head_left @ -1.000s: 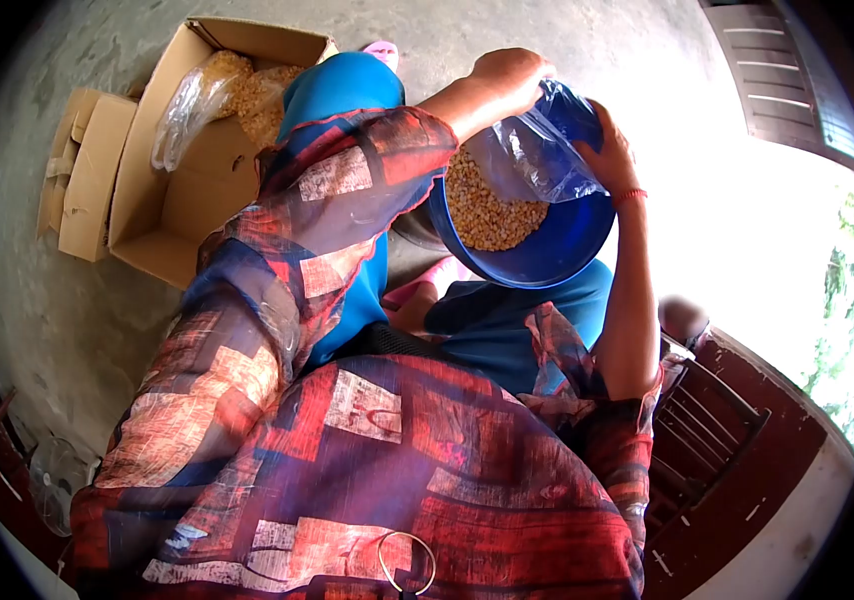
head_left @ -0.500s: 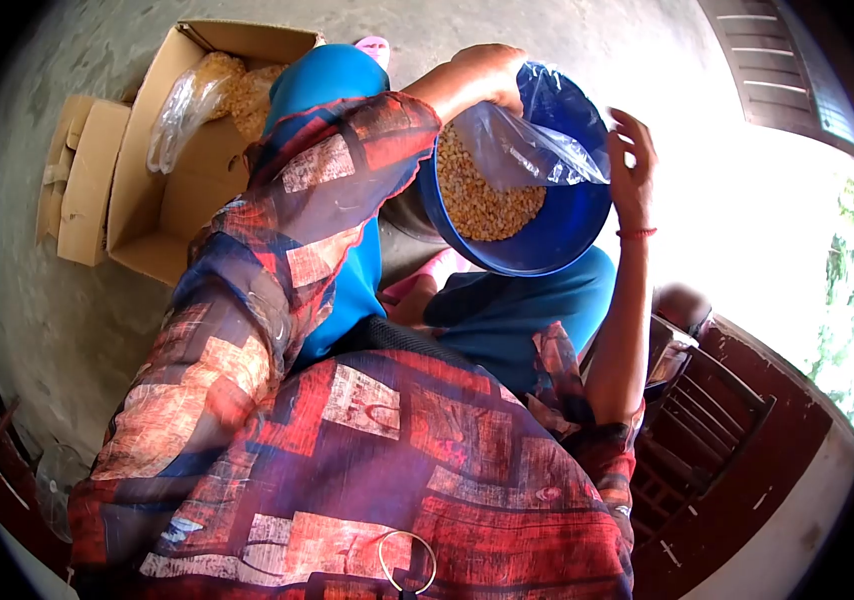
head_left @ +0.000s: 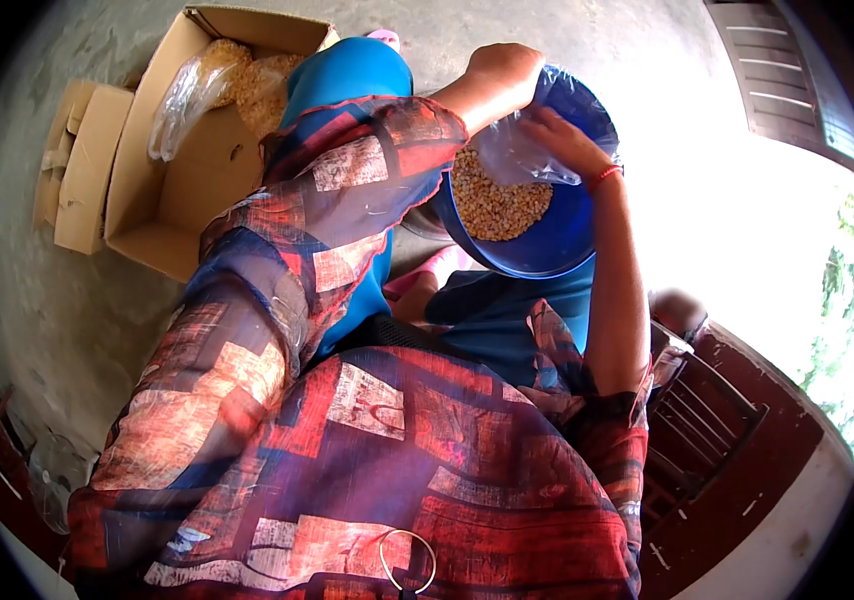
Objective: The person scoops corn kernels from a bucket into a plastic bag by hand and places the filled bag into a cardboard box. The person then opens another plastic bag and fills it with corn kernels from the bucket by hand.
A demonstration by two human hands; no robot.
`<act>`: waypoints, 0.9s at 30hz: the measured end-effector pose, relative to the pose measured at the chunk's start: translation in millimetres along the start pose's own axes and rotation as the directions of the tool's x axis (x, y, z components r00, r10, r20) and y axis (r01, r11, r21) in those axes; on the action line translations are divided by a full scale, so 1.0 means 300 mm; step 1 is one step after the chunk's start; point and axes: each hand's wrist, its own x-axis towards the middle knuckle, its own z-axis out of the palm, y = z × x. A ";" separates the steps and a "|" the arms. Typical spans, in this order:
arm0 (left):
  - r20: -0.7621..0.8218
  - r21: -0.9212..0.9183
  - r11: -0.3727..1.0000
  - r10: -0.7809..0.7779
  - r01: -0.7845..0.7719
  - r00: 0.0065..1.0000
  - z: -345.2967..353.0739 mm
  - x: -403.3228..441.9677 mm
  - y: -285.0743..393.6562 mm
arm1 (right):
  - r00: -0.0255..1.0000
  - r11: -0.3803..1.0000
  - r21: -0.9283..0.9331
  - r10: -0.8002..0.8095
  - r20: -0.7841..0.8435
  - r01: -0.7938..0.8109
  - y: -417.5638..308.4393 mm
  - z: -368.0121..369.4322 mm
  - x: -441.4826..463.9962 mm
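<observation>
My left hand (head_left: 507, 75) is closed on the upper edge of a clear plastic bag (head_left: 507, 155), at the far rim of a blue bucket (head_left: 572, 240). Its fingertips are mostly turned away from view. My right hand (head_left: 572, 145), with a red thread on its wrist, reaches over the bag inside the bucket. The fingers are stretched out and touch or nearly touch the plastic. Yellow-brown grains (head_left: 497, 205), like corn kernels or split pulses, cover the bucket's bottom. The bucket stands tilted between my knees.
At the left, an open cardboard box (head_left: 157, 215) holds filled clear bags (head_left: 267, 90) of yellow pieces. Its flaps (head_left: 92, 170) stick out to the left. A dark wooden chair (head_left: 707, 420) stands at the right, near a bright doorway. Concrete floor (head_left: 37, 330) lies around me.
My right hand has moved left from the bucket's right rim to the bag inside it. My left hand still grips the plastic. The view has shifted slightly.
</observation>
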 end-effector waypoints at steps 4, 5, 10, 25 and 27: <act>-0.011 -0.006 1.000 -0.004 0.003 1.000 -0.024 -0.022 0.015 | 0.964 0.987 0.161 0.028 -0.264 0.016 0.143 -0.046 0.012; -0.003 -0.010 1.000 0.002 -0.002 1.000 -0.020 -0.018 0.012 | 0.955 0.997 0.021 0.073 -0.288 -0.070 0.103 -0.033 -0.024; -0.061 -0.021 0.999 0.039 -0.040 0.997 0.005 -0.009 0.000 | 0.968 0.981 -0.083 -0.187 -0.170 0.176 -0.004 -0.026 -0.023; 0.022 -0.061 0.998 0.018 -0.017 1.000 0.006 0.007 0.001 | 0.956 0.954 0.282 -0.169 0.239 0.098 -0.251 0.040 -0.214; -0.013 -0.073 0.997 0.034 -0.035 0.999 0.013 0.007 -0.002 | 0.876 0.921 0.048 -0.382 0.294 0.385 -0.179 0.156 -0.153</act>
